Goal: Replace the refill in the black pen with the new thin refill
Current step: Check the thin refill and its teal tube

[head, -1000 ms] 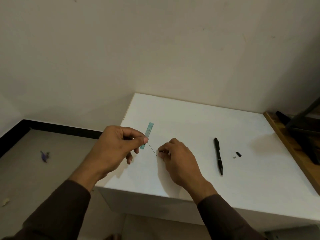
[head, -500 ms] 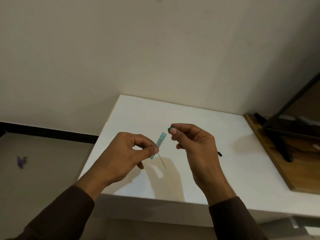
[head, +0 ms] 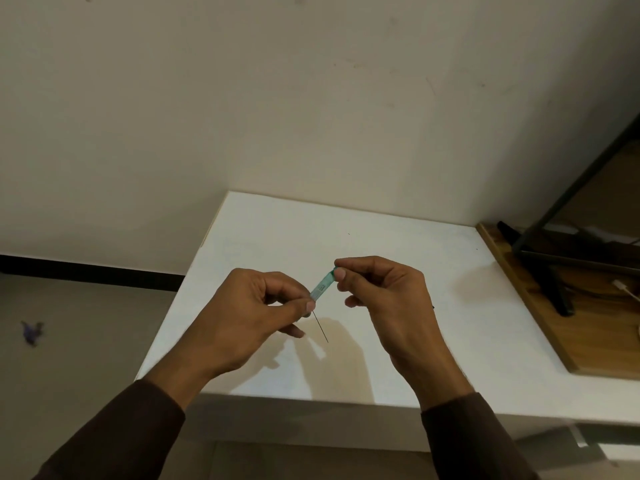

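Both hands hold a small teal refill case [head: 322, 287] above the white table [head: 381, 237]. My left hand [head: 256, 313] pinches its lower end between thumb and forefinger. A thin dark refill [head: 321, 328] sticks out below those fingers, slanting down to the right. My right hand [head: 384, 292] pinches the case's upper end, where a green cap shows at the fingertips. The black pen is hidden behind my right hand; only a tiny dark speck shows at that hand's right edge.
A wooden board [head: 554, 327] with a black metal stand [head: 550, 268] and a white cable lies at the table's right. The table's left and near edges drop to the floor, where a purple scrap [head: 32, 331] lies. A wall rises behind.
Both hands rose off the table with the teal case. My right hand left the refill's tip, held a green cap, and has now come to the case's upper end. The view tilted up.
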